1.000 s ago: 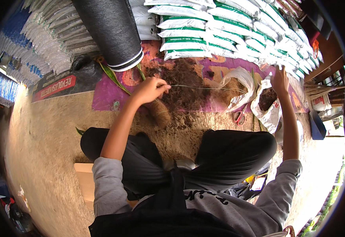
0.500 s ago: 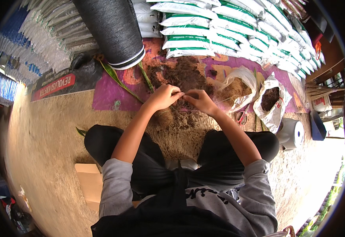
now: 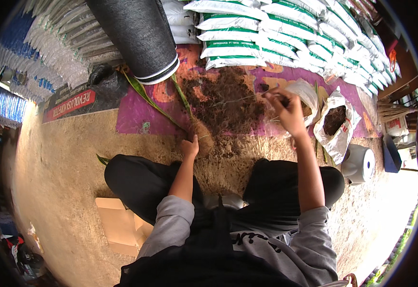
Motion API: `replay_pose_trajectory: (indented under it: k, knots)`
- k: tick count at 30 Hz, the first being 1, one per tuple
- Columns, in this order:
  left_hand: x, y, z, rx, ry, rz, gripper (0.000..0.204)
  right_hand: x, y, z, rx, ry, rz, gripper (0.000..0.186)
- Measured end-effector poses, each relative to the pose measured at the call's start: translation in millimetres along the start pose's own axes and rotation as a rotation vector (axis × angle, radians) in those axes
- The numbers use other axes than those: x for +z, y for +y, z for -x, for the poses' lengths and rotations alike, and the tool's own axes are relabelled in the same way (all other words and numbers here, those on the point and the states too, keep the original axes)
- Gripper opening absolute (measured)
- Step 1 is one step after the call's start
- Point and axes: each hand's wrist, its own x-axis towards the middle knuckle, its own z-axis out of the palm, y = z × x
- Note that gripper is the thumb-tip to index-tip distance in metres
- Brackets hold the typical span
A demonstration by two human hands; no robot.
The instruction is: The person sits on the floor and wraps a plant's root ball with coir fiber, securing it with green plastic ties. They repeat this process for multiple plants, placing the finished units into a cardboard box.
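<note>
My left hand point(image 3: 189, 147) has dropped from the strand point(image 3: 240, 100) to grip the bundle point(image 3: 202, 137) just left of centre, while my right hand point(image 3: 289, 113), pinching the strand, has moved right, seemingly leaving the bundle steadied.

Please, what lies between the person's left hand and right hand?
The head view shows, from the left hand toward the right hand: the brown fibre bundle, then loose dark soil, with a thin pale strand over it.
</note>
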Motion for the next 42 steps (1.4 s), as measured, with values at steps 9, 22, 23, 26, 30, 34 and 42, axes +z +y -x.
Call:
replay_pose_trajectory:
  k: [9, 22, 23, 26, 30, 34, 42]
  knots:
    - [21.7, 6.2, 1.4, -0.15, -0.221, 0.074, 0.103, -53.9, -7.1, 17.2, 0.022, 0.224, -0.004, 0.014]
    - [30.6, 22.1, 3.1, -0.288, -0.284, 0.399, 0.107, -58.0, -5.7, 14.5, -0.047, 0.263, 0.041, 0.013]
    - [26.6, 22.0, 6.2, -0.288, -0.288, 0.437, 0.107, -57.3, -5.8, 13.0, -0.055, 0.262, 0.022, 0.013]
    - [13.2, 25.2, 22.5, -0.245, -0.417, 0.612, 0.101, -57.2, -11.6, 10.9, -0.047, 0.254, 0.043, 0.014]
    - [-6.1, 27.7, 34.8, -0.114, -0.522, 0.756, 0.093, -51.2, -31.7, 8.1, -0.138, 0.208, -0.017, 0.012]
    - [-26.2, 45.8, 57.4, 0.113, -0.702, 0.871, 0.078, -46.0, -65.2, 18.7, -0.169, 0.134, -0.067, 0.012]
    - [-94.4, 138.9, 113.4, 0.555, -0.983, 1.106, 0.062, -49.9, -106.0, 38.3, -0.274, -0.34, 0.041, 0.009]
